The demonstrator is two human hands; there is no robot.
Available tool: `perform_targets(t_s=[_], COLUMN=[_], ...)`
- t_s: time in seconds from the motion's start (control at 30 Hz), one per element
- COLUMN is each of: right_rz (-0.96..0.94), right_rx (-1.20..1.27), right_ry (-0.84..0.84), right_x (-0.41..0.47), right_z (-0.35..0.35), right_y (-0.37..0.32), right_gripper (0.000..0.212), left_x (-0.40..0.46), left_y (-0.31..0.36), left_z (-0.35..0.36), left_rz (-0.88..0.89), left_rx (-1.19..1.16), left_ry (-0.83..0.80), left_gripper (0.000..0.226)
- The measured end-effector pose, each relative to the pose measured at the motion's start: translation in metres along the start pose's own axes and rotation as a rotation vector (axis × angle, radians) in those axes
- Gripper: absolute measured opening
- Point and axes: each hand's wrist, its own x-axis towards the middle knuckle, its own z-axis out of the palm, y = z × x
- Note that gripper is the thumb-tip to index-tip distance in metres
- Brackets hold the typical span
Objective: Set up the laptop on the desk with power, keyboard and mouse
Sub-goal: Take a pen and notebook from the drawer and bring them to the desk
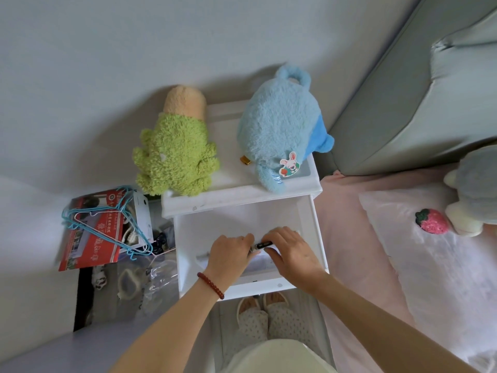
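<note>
Both of my hands reach into the open top drawer (pixel 318 232) of a white bedside cabinet (pixel 242 196). My left hand (pixel 230 253) and my right hand (pixel 289 250) meet over a small black object (pixel 262 244), and each has its fingers closed on one end of it. What the object is cannot be told. Pale flat items lie under my hands in the drawer, mostly hidden. No laptop, keyboard or mouse is in view.
A green plush (pixel 174 154) and a blue plush (pixel 279 130) sit on the cabinet top. Left of it stands a box with red papers (pixel 96 232) and blue wire hangers (pixel 113 219). A bed with a pink sheet (pixel 357 265) and pillow (pixel 430 265) lies right.
</note>
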Motion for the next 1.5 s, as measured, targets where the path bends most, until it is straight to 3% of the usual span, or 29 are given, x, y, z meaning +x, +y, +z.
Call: perform_targets(t_s=[0.1,0.23,0.3,0.4,0.43,0.5,0.57,0.7,0.83,1.07,1.2,1.27,1.4,1.5], right_rz=[0.144,0.371,0.529,0.687,0.592,0.178,-0.153,-0.359,-0.553,-0.517,-0.62,-0.71,-0.66,-0.664], right_rx=[0.011,0.006,-0.004,-0.063,-0.157,-0.352,-0.518,-0.662,-0.808,-1.01,-1.133,-1.192,-1.393,-1.367], right_ry=[0.198,0.328,0.289,0.046,-0.097,-0.337,-0.472,-0.678,-0.624,-0.375,-0.406,-0.521,-0.605,-0.622], right_x=[-0.012,-0.042,-0.052,-0.055,-0.056,-0.059,-0.06,-0.037,-0.022,0.061,0.075,0.072,0.078,0.083], right_z=[-0.006,-0.012,-0.01,-0.004,-0.001,0.007,0.018,0.023,0.021,-0.008,-0.012,-0.001,0.011,0.009], right_y=[-0.001,0.003,0.005,-0.002,-0.007,-0.02,-0.027,-0.025,-0.014,-0.014,-0.009,0.001,0.005,0.002], right_gripper=[0.031,0.036,0.038,0.046,0.049,0.058,0.072,0.079,0.082,0.06,0.057,0.055,0.058,0.059], left_x=[-0.008,-0.039,-0.056,-0.073,-0.076,-0.08,-0.084,-0.092,-0.098,-0.091,-0.09,-0.091,-0.094,-0.097], left_y=[0.0,-0.005,-0.008,-0.012,-0.013,-0.016,-0.02,-0.024,-0.022,-0.029,-0.043,-0.05,-0.059,-0.063], left_z=[-0.011,-0.021,-0.028,-0.041,-0.046,-0.054,-0.06,-0.063,-0.07,-0.106,-0.118,-0.12,-0.122,-0.123], left_rz=[0.059,-0.046,-0.158,-0.32,-0.362,-0.417,-0.44,-0.476,-0.498,-0.425,-0.468,-0.501,-0.56,-0.58], left_rx=[0.084,-0.001,-0.059,-0.139,-0.158,-0.191,-0.203,-0.206,-0.199,-0.07,-0.043,-0.027,-0.013,-0.032], left_ry=[0.135,0.343,0.443,0.576,0.609,0.661,0.688,0.69,0.695,0.757,0.786,0.785,0.762,0.75], left_gripper=[0.035,0.032,0.03,0.026,0.025,0.021,0.017,0.018,0.024,0.035,0.035,0.037,0.038,0.034])
